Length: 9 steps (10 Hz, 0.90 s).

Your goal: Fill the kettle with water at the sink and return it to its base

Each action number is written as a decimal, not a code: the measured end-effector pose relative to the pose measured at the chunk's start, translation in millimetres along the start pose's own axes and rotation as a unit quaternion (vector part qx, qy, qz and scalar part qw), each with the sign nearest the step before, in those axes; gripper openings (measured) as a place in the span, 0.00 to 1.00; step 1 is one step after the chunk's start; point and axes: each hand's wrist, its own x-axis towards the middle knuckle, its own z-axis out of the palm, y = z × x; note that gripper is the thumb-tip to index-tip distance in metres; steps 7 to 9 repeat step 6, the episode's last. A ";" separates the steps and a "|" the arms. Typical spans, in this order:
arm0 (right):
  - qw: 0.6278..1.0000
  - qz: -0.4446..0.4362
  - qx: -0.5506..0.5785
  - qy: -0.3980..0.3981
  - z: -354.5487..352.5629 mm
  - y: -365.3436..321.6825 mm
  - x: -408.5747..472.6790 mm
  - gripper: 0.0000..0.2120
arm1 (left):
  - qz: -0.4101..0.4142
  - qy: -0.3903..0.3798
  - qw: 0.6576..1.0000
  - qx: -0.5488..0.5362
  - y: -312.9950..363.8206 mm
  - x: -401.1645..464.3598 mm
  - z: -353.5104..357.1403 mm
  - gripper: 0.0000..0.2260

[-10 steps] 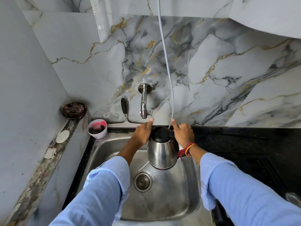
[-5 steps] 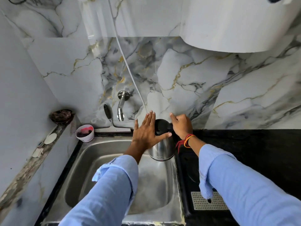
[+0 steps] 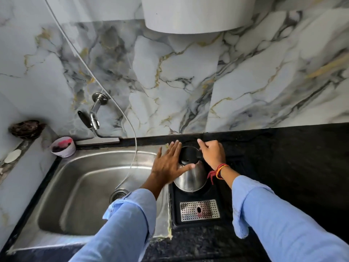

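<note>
The steel kettle with a black lid stands over its black base on the dark counter, just right of the sink. My right hand is closed round the kettle's handle at its far right side. My left hand lies flat against the kettle's left flank, fingers spread, thumb across the steel wall. Whether the kettle rests fully on the base I cannot tell. The wall tap is at the back left, above the sink.
A perforated metal drip grille sits in the base tray in front of the kettle. A thin white hose hangs into the sink. A small white cup and a dark bowl stand at the left ledge. A white tank hangs overhead.
The kettle has travelled right, from under the tap over the sink to above its base on the counter. My left hand came off the lid and spread against the kettle's side.
</note>
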 end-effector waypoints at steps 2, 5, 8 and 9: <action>0.999 -0.028 -0.014 -0.022 -19.8 23.2 4.3 0.29 | 0.000 0.005 1.000 -0.009 26.9 10.4 17.3 0.49; 0.983 -0.100 -0.135 -0.077 -28.2 28.7 -13.2 0.23 | 0.010 -0.030 0.999 0.014 36.7 5.1 10.9 0.47; 0.963 -0.129 -0.228 -0.059 -33.6 11.4 -11.3 0.21 | 0.021 -0.031 0.998 0.046 42.9 7.3 -3.9 0.46; 0.963 -0.129 -0.228 -0.059 -33.6 11.4 -11.3 0.21 | 0.021 -0.031 0.998 0.046 42.9 7.3 -3.9 0.46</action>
